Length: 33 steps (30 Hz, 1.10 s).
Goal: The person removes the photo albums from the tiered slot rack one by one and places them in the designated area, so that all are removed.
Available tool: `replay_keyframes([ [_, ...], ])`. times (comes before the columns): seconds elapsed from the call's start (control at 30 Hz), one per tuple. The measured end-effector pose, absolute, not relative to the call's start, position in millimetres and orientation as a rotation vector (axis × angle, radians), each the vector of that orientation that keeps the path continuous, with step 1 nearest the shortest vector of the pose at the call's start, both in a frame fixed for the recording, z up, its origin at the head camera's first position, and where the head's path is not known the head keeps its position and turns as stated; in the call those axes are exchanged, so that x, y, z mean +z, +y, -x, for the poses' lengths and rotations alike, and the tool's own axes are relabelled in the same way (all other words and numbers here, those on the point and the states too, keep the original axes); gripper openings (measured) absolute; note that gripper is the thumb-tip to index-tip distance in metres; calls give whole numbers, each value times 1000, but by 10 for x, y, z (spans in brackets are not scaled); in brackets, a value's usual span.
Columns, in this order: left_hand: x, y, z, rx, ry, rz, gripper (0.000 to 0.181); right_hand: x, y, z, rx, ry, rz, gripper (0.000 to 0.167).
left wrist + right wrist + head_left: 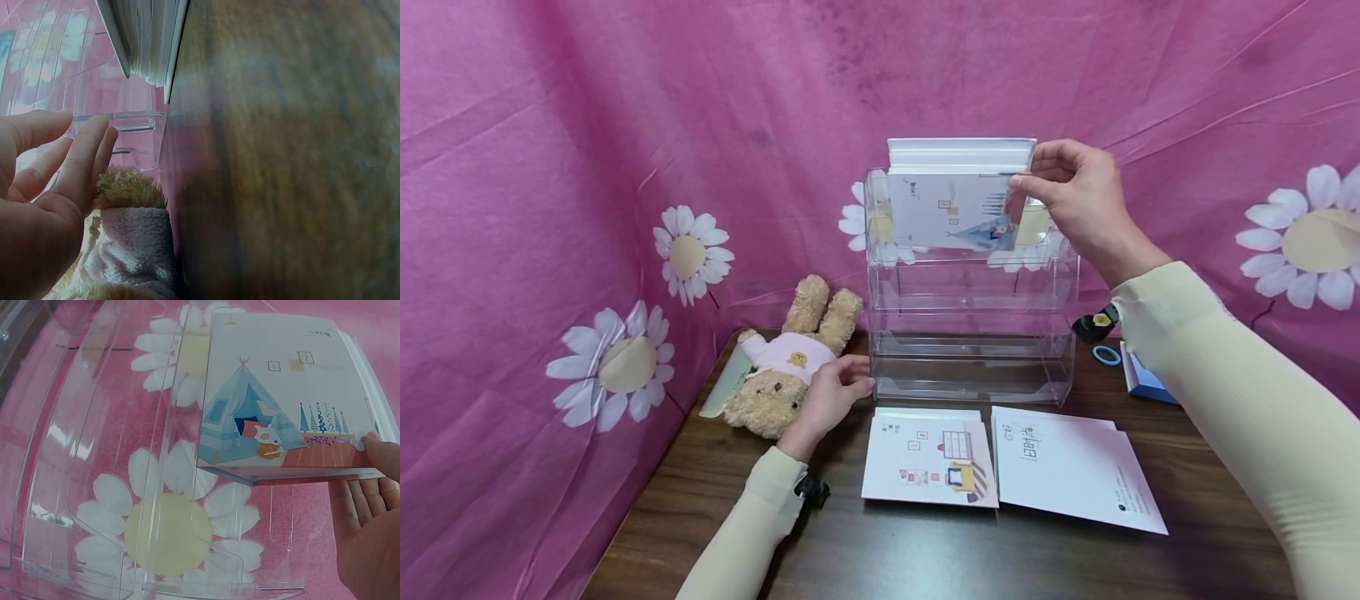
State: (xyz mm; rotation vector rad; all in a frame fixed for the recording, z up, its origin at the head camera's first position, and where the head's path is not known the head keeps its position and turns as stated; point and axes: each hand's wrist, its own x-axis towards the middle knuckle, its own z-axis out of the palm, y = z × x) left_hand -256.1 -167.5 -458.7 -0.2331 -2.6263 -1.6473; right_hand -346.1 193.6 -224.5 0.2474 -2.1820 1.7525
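A clear acrylic tiered rack (pixel 973 390) stands on the table. At its top tier my right hand (pixel 1082 187) grips the right edge of a white photo album (pixel 955 208), thumb on the front cover and fingers behind. The cover shows a blue tent and a small animal, plainest in the right wrist view. My left hand (pixel 833 396) is at the rack's lower left corner with fingers loosely extended; the fingertips look to touch its side. A plush bear (pixel 786 362) lies beside that hand.
Before the rack lie a white album with a yellow chair picture (pixel 925 462) and, to its right, plainer white albums (pixel 1075 467). A blue ring (pixel 1107 356) and a blue box (pixel 1144 382) are at the right. Pink floral cloth (pixel 760 125) hangs behind and at the left.
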Motion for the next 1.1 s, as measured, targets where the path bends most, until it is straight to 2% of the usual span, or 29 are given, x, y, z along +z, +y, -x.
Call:
replay_keyframes([
  [0.7,-4572,-1658,2590,-1660,-2616,245,35,-2321,2061,3297,1739,-2196,-171,35],
  [1.1,-4585,-1651,2592,-1661,-2622,234,34,-2401,2150,3132,1714,-2197,-148,30],
])
